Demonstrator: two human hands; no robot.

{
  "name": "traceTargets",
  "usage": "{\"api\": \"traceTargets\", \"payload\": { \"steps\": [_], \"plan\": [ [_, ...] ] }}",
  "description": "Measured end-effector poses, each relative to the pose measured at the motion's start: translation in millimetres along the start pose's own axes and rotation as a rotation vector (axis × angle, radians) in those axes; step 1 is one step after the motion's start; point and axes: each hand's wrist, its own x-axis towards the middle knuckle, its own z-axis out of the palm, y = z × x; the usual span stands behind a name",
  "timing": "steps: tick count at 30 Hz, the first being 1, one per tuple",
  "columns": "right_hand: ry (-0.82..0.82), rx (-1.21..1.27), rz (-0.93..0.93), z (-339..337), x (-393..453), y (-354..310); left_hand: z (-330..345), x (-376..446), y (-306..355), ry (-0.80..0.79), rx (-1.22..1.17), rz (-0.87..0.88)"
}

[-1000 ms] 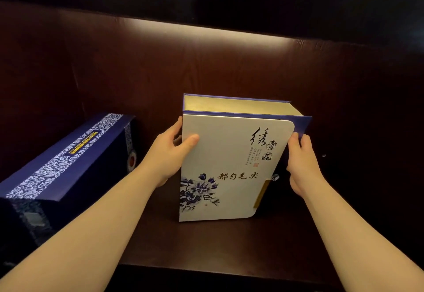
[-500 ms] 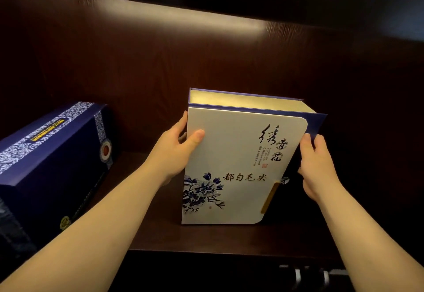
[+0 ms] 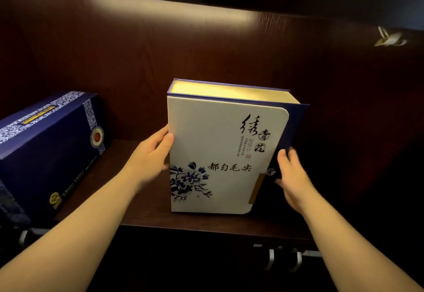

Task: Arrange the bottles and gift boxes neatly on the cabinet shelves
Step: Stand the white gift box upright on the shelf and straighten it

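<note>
A white book-shaped gift box [image 3: 220,151] with a blue flower print and black calligraphy stands upright on the dark wooden shelf [image 3: 146,204]. My left hand [image 3: 151,158] presses against its left edge, thumb on the front face. At the box's right side my right hand [image 3: 292,177] holds the dark blue spine. A navy gift box [image 3: 46,154] with a patterned white band and a red round seal lies tilted at the left of the same shelf.
The dark back panel of the cabinet [image 3: 206,51] is lit by a strip under the shelf above. Metal handles [image 3: 282,259] show below the shelf's front edge. A pale shiny object [image 3: 390,38] sits at the upper right.
The view has shifted down and back, so the box sits lower and more of the navy box and the handles below show. Both hands stay on the white box's sides.
</note>
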Motion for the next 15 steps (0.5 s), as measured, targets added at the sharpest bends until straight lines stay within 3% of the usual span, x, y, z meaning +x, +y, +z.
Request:
{"api": "traceTargets", "payload": {
  "steps": [5, 15],
  "plan": [
    [0.04, 0.048, 0.085, 11, 1, 20, 15, -9, 4, 0.043, -0.061, -0.075],
    [0.113, -0.001, 0.081, -9, -5, 27, 29, -13, 0, 0.071, -0.082, -0.037]
  ]
}}
